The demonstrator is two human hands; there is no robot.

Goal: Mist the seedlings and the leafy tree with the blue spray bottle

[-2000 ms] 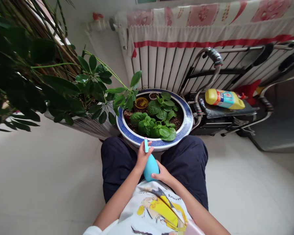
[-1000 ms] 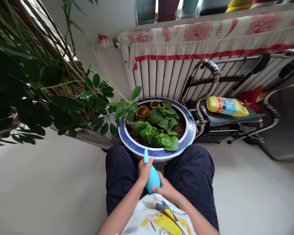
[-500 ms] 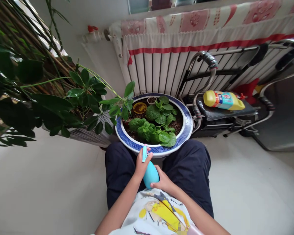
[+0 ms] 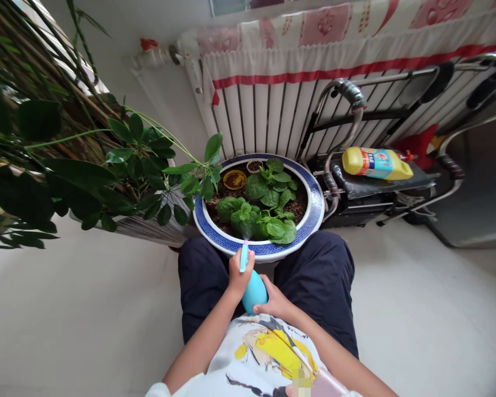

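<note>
A light-blue spray bottle (image 4: 254, 293) is between my knees, its pink nozzle facing the plants. My left hand (image 4: 240, 271) is closed around its neck and trigger. Lower down, my right hand (image 4: 275, 300) grips the side of the bottle's body. A faint mist shows at the nozzle. Just beyond stands a large round blue-and-white planter (image 4: 314, 207), whose rim is close to the nozzle. Green leafy plants (image 4: 268, 207) grow in its soil. Inside it are also a yellow-brown dish (image 4: 234, 180) and a small white pot (image 4: 254, 166).
A tall leafy plant (image 4: 140, 149) leans in from the left, some leaves reaching over the planter. Behind is a white radiator (image 4: 268, 118) under a patterned cloth (image 4: 326, 27). At right, a yellow bottle (image 4: 376, 163) lies on a metal-framed walker (image 4: 357, 113).
My left fingers have closed in around the trigger, and a faint mist now shows at the nozzle. The view has shifted slightly; both hands stay on the spray bottle.
</note>
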